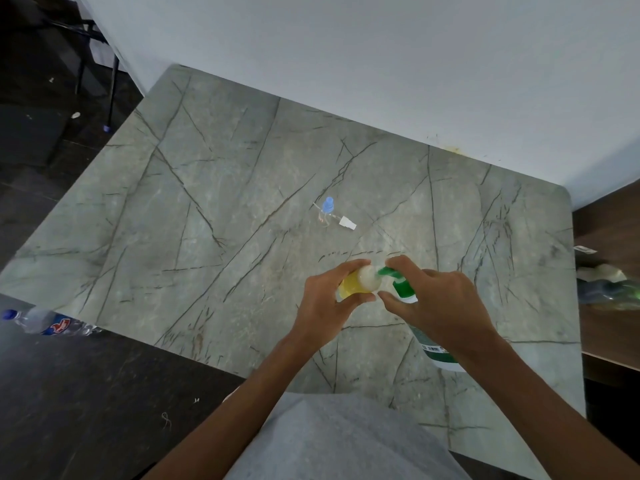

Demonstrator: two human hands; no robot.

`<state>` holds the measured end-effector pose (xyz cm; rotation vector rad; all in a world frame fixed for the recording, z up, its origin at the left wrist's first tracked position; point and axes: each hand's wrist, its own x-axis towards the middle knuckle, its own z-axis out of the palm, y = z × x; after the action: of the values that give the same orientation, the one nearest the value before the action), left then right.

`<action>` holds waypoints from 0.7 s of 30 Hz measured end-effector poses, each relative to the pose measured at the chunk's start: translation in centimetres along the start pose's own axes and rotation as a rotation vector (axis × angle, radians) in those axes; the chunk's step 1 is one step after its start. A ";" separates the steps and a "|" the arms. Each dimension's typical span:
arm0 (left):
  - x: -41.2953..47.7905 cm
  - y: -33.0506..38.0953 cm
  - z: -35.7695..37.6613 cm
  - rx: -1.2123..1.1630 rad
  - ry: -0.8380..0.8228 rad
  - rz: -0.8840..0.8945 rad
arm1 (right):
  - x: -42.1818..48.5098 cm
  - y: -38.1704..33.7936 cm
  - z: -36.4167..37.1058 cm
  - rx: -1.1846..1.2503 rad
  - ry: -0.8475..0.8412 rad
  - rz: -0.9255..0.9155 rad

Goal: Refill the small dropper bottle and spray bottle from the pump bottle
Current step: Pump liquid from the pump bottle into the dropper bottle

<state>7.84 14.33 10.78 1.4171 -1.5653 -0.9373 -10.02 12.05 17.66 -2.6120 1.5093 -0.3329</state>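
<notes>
My left hand [329,299] grips a small yellow-and-white bottle [360,284], tilted with its top toward the green nozzle. My right hand [436,303] rests on the green pump head [398,280] of the pump bottle [440,351], whose white and green body stands under my wrist. The green nozzle touches the small bottle's whitish top. Farther back on the table stands a small clear bottle with a blue cap [327,211]. A white spray head with a thin tube [346,223] lies beside it.
The grey marble table [207,202] meets a white wall at the back. A plastic water bottle [45,322] lies on the dark floor at left. A wooden surface with crumpled plastic [609,289] is at right. Chair legs [110,91] stand far left.
</notes>
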 end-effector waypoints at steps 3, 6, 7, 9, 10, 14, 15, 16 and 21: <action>0.0 0.1 -0.1 -0.027 -0.001 -0.016 | 0.2 -0.1 -0.2 -0.046 -0.023 -0.001; 0.0 0.1 -0.2 -0.033 0.014 -0.017 | 0.1 -0.1 -0.3 -0.085 -0.034 0.003; 0.0 0.0 -0.2 -0.032 0.015 -0.019 | 0.1 -0.1 -0.3 -0.087 -0.034 0.001; 0.0 0.1 -0.2 -0.036 0.016 -0.026 | 0.0 -0.2 -0.4 -0.072 -0.033 -0.006; 0.0 0.1 -0.2 -0.042 0.016 -0.030 | 0.1 -0.2 -0.4 -0.065 -0.033 -0.008; 0.0 0.2 -0.3 -0.055 0.023 -0.025 | 0.1 -0.4 -0.3 -0.057 -0.026 0.006; 0.0 0.2 -0.3 -0.058 0.026 -0.025 | 0.1 -0.4 -0.2 -0.049 -0.021 0.010; 0.0 0.2 -0.3 -0.059 0.029 -0.025 | 0.1 -0.5 -0.2 -0.041 -0.013 0.011; 0.0 0.2 -0.4 -0.053 0.024 -0.011 | 0.3 -0.5 0.0 -0.010 0.021 -0.011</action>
<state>8.15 14.37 11.10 1.3961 -1.5054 -0.9576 -9.48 12.04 17.78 -2.6334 1.5073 -0.3566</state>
